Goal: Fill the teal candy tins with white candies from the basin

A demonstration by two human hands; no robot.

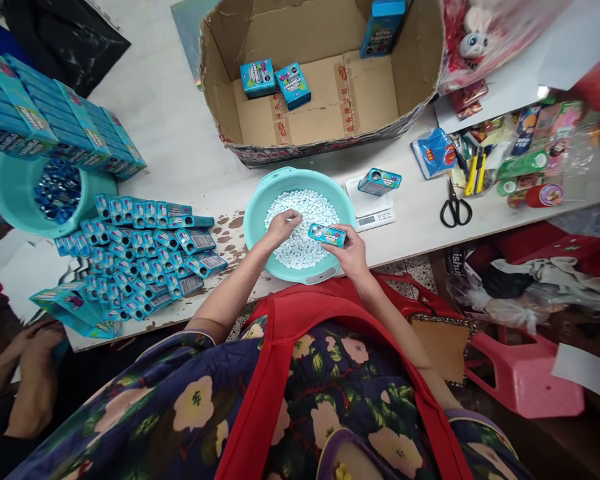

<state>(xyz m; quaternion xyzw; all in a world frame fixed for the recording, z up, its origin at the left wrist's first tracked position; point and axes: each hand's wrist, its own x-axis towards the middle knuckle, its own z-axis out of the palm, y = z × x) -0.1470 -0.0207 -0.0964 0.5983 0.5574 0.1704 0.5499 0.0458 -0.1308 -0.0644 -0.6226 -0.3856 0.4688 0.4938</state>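
A small blue candy box lies in the grip of my right hand, over the right side of a turquoise basin. Many pale, pill-shaped candies cover the basin's bottom. My left hand hovers above them with its fingertips pinched together; whatever is between them is too small to make out. Just right of the basin, another blue candy box rests on a white digital scale.
Rows of small blue boxes stand at left, near a second basin with shiny blue pieces. Behind is a cardboard carton containing several boxes. Black scissors and yellow cutters lie right. Another person's hands show lower left.
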